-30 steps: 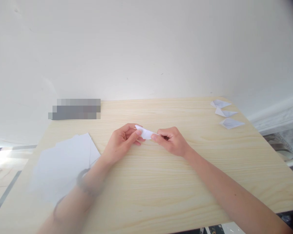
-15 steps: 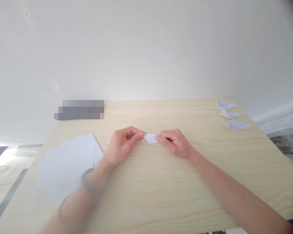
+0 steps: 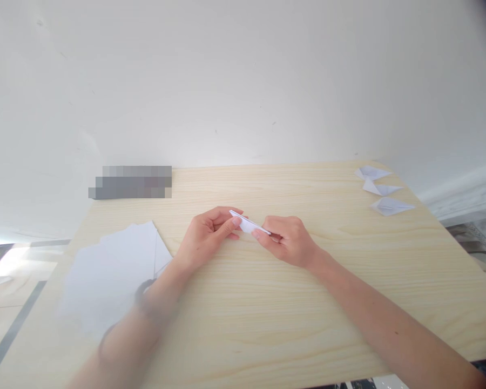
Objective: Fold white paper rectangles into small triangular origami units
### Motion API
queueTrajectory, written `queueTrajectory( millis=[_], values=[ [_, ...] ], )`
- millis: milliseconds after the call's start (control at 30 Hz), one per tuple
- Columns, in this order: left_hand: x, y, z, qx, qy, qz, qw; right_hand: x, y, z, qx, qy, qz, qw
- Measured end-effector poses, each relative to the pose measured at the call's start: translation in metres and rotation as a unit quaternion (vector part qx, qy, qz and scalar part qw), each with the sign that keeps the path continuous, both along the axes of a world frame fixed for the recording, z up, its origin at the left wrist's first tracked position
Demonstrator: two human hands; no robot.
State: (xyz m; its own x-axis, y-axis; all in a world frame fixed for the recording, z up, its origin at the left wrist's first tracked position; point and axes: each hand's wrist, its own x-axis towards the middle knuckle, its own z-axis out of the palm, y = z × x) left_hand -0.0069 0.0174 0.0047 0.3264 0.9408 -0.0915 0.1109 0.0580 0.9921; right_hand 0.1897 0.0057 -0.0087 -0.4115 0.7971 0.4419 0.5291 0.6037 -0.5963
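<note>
A small piece of folded white paper (image 3: pixel 247 225) is held above the middle of the table, slanting down from left to right. My left hand (image 3: pixel 208 232) pinches its left part between thumb and fingers, and the paper's upper left tip sticks out past the thumb. On the other end, my right hand (image 3: pixel 289 239) is closed with thumb against curled fingers, gripping the right tip. The inner folds are hidden by the fingers. Three folded white paper pieces with pointed ends, one of them a long kite-like shape (image 3: pixel 392 206), lie at the table's far right.
A stack of white paper sheets (image 3: pixel 109 265) lies at the left, partly under my left forearm. A dark pixelated object (image 3: pixel 133 183) sits at the back left. The wooden table (image 3: pixel 243 313) meets a white wall (image 3: pixel 243 81) behind.
The folded paper has turned from nearly level to slanting, its left end raised and its right end lower. Fingers of my left hand have spread a little behind it.
</note>
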Motion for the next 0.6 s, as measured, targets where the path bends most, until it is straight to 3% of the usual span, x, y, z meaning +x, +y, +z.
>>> queueTrajectory(
  millis=[267, 467, 600],
  values=[
    [-0.0031, 0.0000, 0.0015, -0.001, 0.002, -0.022, 1.000, 0.0046, 0.0000, 0.0056, -0.115, 0.026, 0.020, 0.993],
    [-0.0028, -0.0023, 0.0025, -0.032, 0.010, -0.049, 0.998, 0.0017, -0.0004, 0.0053, -0.122, 0.004, 0.019, 0.992],
    [-0.0035, -0.0037, 0.0010, -0.005, 0.041, -0.033, 0.999, -0.0009, -0.0010, 0.0043, -0.092, -0.023, 0.038, 0.995]
  ],
)
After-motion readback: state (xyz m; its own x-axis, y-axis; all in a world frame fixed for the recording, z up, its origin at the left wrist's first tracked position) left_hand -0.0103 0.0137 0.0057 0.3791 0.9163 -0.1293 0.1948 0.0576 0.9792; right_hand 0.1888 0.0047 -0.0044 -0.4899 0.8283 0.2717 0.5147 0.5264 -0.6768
